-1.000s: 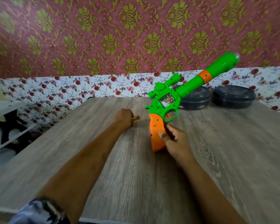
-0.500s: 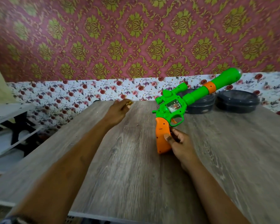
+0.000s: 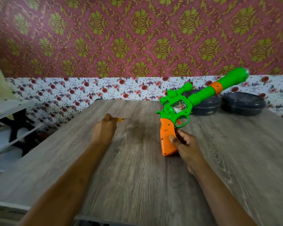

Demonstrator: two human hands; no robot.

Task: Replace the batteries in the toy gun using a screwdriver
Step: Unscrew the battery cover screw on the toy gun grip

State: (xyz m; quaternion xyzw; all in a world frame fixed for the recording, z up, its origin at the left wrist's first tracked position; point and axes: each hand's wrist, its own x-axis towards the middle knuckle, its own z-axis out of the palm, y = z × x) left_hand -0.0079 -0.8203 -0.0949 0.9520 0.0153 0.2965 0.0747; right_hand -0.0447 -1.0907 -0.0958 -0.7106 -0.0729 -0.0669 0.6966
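Observation:
A green toy gun [image 3: 180,108] with an orange grip [image 3: 167,139] and an orange band on its long barrel stands tilted on the wooden table [image 3: 137,176], barrel pointing up to the right. My right hand [image 3: 185,145] holds the orange grip from the right side. My left hand [image 3: 104,129] is closed around a screwdriver [image 3: 121,119]; only its yellow handle end and thin metal tip stick out to the right, low over the table. The left hand is well to the left of the gun, apart from it.
Two dark round lidded containers [image 3: 204,103] [image 3: 243,103] sit at the table's back right, behind the gun barrel. A white shelf unit [image 3: 8,121] stands to the left of the table. Patterned wallpaper covers the wall behind.
My left hand with the screwdriver moved away toward the back of the table, then came back nearer and lower. The gun and my right hand stayed about where they were.

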